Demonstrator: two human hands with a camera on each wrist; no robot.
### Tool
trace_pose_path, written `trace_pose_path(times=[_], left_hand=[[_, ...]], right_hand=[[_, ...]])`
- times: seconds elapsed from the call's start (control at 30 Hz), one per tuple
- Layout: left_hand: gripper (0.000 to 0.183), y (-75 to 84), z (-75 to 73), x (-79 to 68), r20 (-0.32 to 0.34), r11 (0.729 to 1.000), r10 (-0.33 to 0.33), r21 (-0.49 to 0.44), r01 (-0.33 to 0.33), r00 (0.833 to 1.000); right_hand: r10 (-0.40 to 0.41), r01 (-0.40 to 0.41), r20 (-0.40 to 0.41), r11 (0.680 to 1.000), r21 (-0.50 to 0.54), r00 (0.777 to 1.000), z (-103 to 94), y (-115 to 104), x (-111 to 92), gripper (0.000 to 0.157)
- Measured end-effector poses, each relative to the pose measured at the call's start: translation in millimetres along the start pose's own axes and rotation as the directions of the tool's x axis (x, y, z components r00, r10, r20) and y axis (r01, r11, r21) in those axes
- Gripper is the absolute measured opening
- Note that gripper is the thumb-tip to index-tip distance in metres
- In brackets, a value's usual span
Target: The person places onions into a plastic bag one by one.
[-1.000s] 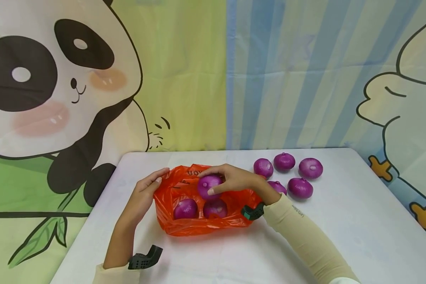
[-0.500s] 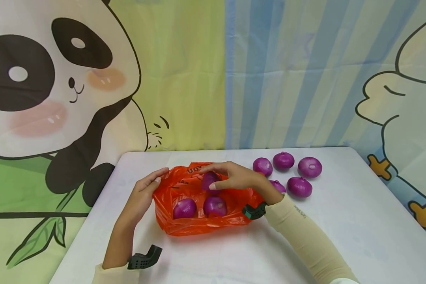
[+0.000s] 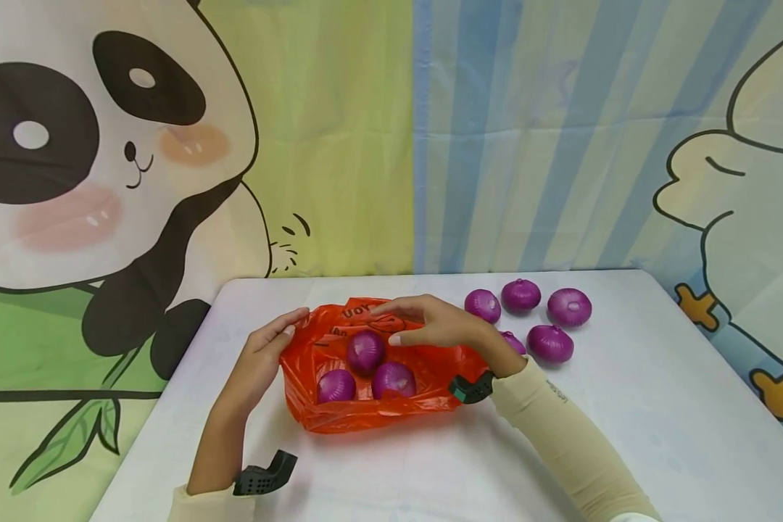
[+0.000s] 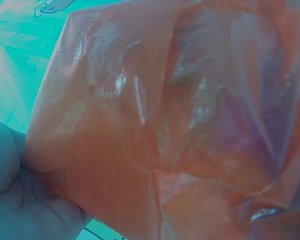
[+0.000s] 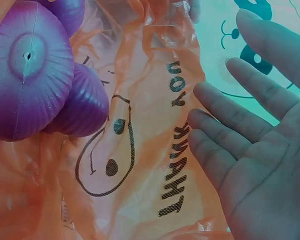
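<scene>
A red plastic bag (image 3: 303, 417) lies with its mouth spread in the middle of the table, three purple onions inside. One onion (image 3: 365, 353) rests behind the onion (image 3: 336, 386) at front left and the onion (image 3: 394, 380) at front right. My left hand (image 3: 269, 346) pinches the bag's left rim between thumb and fingers. Over the back right of the bag is my right hand (image 3: 433, 324), its fingers relaxed and holding nothing. The right wrist view shows its spread fingers beside the onions and the bag's printed smiley. Only the bag's wall fills most of the left wrist view.
Right of the bag, several more purple onions lie on the white table (image 3: 626, 406), among them a near onion (image 3: 551, 344) and a far onion (image 3: 521, 296). The right forearm partly hides one onion (image 3: 512, 342). A printed cloth (image 3: 339, 145) hangs behind the table.
The right hand has let go of its onion, which has dropped leftward into the bag behind the other two. The right fingers have opened slightly to the right. The left hand stays on the rim.
</scene>
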State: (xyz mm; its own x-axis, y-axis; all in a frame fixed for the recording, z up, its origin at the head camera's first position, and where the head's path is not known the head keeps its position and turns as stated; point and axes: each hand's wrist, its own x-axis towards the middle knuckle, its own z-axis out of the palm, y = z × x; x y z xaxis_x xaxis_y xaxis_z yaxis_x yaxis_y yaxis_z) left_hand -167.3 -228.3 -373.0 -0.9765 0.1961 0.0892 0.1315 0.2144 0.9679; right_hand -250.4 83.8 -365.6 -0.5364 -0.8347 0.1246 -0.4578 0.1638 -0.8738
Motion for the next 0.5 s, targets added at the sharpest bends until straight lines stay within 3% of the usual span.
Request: trace_pose_path(times=[0.5], left_hand=[[0.043, 1.2, 0.2, -0.9, -0.003, 1.0, 0.002, 0.01, -0.002, 1.0]], right_hand=[[-0.046, 0.051, -0.167, 0.998, 0.024, 0.985, -21.8, -3, -26, 0.048]])
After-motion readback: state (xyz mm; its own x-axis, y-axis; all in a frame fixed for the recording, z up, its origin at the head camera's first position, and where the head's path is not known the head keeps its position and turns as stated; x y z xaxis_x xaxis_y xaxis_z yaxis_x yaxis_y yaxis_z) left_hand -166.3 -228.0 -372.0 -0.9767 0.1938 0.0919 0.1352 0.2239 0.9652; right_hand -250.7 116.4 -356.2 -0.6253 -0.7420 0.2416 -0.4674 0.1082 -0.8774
